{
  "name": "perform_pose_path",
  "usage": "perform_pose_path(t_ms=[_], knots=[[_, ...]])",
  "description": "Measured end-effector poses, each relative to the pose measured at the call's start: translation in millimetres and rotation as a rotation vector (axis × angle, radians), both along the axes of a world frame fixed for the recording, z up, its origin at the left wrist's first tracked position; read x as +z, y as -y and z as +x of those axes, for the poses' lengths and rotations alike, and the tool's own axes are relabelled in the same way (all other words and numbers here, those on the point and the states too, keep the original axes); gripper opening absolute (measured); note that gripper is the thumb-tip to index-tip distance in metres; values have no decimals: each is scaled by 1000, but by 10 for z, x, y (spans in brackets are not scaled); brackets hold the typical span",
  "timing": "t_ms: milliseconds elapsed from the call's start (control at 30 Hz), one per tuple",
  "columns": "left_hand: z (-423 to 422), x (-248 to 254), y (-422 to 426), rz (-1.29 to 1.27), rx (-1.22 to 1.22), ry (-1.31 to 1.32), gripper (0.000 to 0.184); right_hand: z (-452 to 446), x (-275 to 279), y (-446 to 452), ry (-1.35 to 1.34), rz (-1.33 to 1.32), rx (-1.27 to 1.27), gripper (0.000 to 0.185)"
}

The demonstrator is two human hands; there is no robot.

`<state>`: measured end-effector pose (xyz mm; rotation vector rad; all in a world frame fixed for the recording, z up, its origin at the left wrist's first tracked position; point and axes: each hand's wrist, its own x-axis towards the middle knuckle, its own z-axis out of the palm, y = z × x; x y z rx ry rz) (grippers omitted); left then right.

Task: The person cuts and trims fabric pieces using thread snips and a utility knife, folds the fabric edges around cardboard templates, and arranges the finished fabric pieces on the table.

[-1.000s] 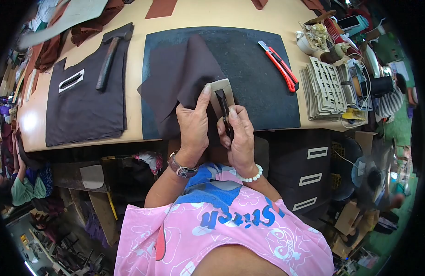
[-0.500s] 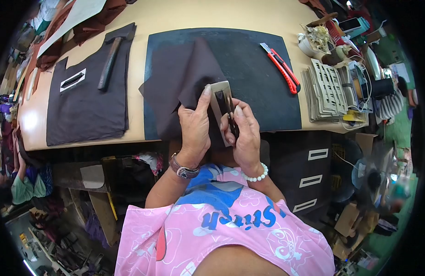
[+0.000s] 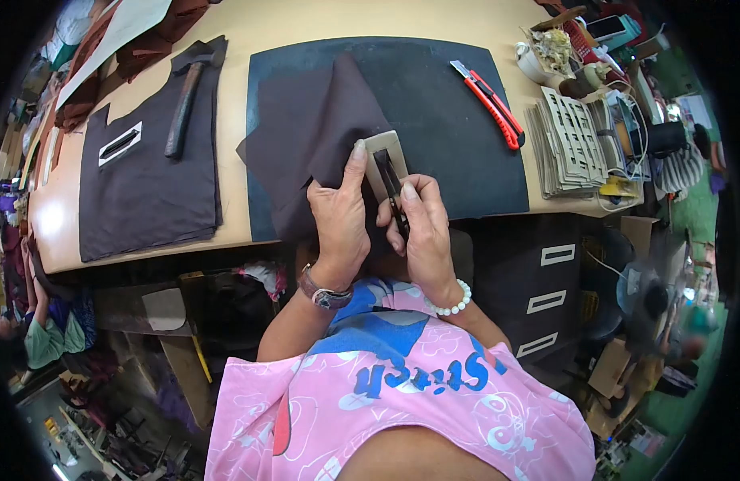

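My left hand (image 3: 338,210) grips a piece of dark brown fabric (image 3: 310,112), its thumb pressed on the edge of a beige rectangular frame piece (image 3: 383,144). The fabric lies bunched on the dark cutting mat (image 3: 450,88), its front part hanging past the table edge. Closed at the frame's slot, my right hand (image 3: 424,232) pinches a narrow dark piece (image 3: 390,176) that runs along the opening. Whether this piece is folded fabric or something stiffer I cannot tell. The fingers hide the frame's lower end.
A red box cutter (image 3: 488,104) lies on the mat's right side. To the left, a hammer (image 3: 183,112) rests on stacked brown fabric pieces (image 3: 153,196) beside a beige slotted frame (image 3: 120,144). Stacked beige cut-out cards (image 3: 562,144) and a white container (image 3: 534,64) stand at right.
The frame has turned slightly between my hands, and its slot faces me more openly. My right fingers have shifted a little left and down along the dark piece. The view has moved slightly.
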<state>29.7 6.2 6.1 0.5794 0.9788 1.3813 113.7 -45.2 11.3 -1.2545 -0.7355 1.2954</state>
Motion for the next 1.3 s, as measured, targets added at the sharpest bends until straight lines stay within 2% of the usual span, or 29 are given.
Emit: perform_pose_path(t_ms=[400, 800, 1300], knots=[[66, 116, 109, 43, 13, 47, 16, -108, 1, -49, -32, 100, -151, 21], [36, 91, 76, 113, 51, 11, 21, -133, -10, -55, -198, 112, -166, 18], [4, 72, 98, 56, 10, 15, 20, -122, -41, -24, -210, 99, -159, 18]])
